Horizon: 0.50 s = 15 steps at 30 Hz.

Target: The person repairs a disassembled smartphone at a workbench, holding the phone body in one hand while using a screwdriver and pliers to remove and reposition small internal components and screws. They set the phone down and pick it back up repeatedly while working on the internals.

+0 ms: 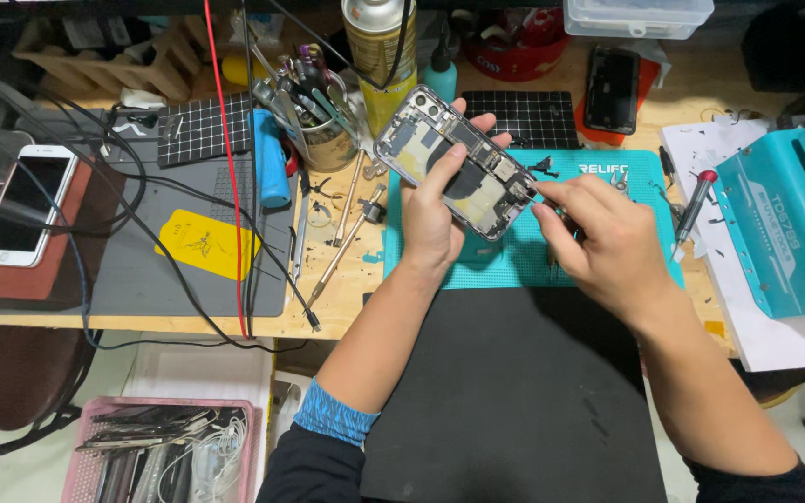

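Metal and glass: opened phone point(456, 160), back off, boards, shields and flat cables bare, held tilted above the teal work mat point(645, 177).
Left hand point(432, 210): cradles the phone from beneath, thumb laid across its inner face, fingertips curling over the far edge; clamped on the frame.
Right hand point(607, 244): fingers pinched together at the phone's lower right corner, probably on a fine tool or small part; too small to tell which.
Handling: light and stiff in the frame, yet fragile inside; thin cables and connectors would likely tear or bend under pressure. Best gripped by the outer metal rim, as the left hand does, off the boards.
Nearby: red-handled screwdriver point(694, 210) on white paper to the right, black mat point(514, 391) below, tool cup point(320, 130) and white phone point(25, 203) to the left.
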Each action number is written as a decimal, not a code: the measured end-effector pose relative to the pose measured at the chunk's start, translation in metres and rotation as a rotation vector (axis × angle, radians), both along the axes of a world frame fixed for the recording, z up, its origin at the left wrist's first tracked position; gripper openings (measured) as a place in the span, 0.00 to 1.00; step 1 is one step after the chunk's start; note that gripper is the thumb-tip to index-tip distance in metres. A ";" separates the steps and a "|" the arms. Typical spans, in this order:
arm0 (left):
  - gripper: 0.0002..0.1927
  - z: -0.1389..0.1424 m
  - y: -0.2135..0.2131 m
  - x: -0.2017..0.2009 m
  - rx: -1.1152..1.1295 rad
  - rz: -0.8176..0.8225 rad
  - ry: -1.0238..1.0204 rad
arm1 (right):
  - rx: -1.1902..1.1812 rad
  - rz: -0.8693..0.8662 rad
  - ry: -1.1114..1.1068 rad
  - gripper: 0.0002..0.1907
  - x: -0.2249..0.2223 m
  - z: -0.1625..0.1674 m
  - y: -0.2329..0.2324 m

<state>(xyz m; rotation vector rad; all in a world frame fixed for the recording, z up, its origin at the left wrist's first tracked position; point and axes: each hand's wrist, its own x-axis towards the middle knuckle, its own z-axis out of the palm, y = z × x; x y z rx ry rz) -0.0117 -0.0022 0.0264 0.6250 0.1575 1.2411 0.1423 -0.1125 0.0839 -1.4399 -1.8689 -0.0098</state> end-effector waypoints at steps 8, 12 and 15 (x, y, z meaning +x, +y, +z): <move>0.25 -0.003 -0.013 0.006 0.207 0.153 0.141 | 0.103 -0.037 -0.061 0.09 -0.008 -0.006 0.005; 0.24 -0.004 -0.016 0.009 0.243 0.160 0.139 | 0.099 -0.048 -0.054 0.08 -0.008 -0.007 0.004; 0.25 -0.005 -0.017 0.008 0.254 0.179 0.153 | 0.088 -0.043 -0.050 0.08 -0.009 -0.009 0.003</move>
